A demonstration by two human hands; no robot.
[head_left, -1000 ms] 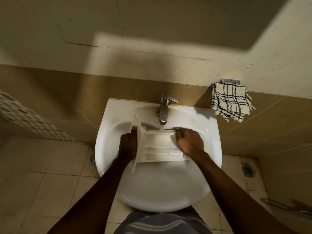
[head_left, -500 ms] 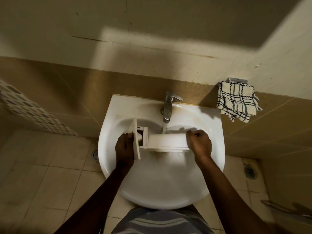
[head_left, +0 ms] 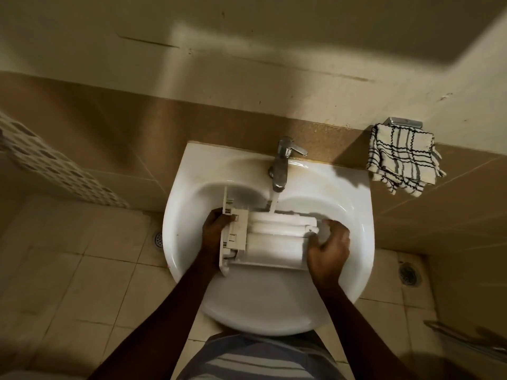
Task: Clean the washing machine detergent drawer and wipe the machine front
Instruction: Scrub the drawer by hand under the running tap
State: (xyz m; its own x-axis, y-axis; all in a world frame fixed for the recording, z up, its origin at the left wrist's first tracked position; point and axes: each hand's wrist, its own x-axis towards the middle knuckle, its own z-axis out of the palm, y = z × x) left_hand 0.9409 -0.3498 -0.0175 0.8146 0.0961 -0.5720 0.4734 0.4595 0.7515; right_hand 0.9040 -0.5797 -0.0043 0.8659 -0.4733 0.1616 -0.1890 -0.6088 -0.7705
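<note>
So the detergent drawer [head_left: 274, 239] is out of the machine and held over the sink [head_left: 274, 311], flipped so what looks like its underside faces up. Water [head_left: 274, 201] from the tap [head_left: 282, 163] lands on its far edge. The hands are apart, one at each end: the left hand [head_left: 215, 234] is wrapped round the front panel end, and the right hand [head_left: 327, 248] has its fingers curled round the back end.

My guess is that it's light, stiff plastic, so no effort to hold, but wet and probably soapy, so slippery. Gripping both ends seems the right call, since the little clips behind the panel look like they could snap. There's a checked cloth [head_left: 403, 160] hanging on the wall to the right, handy for the wipe-down later.
</note>
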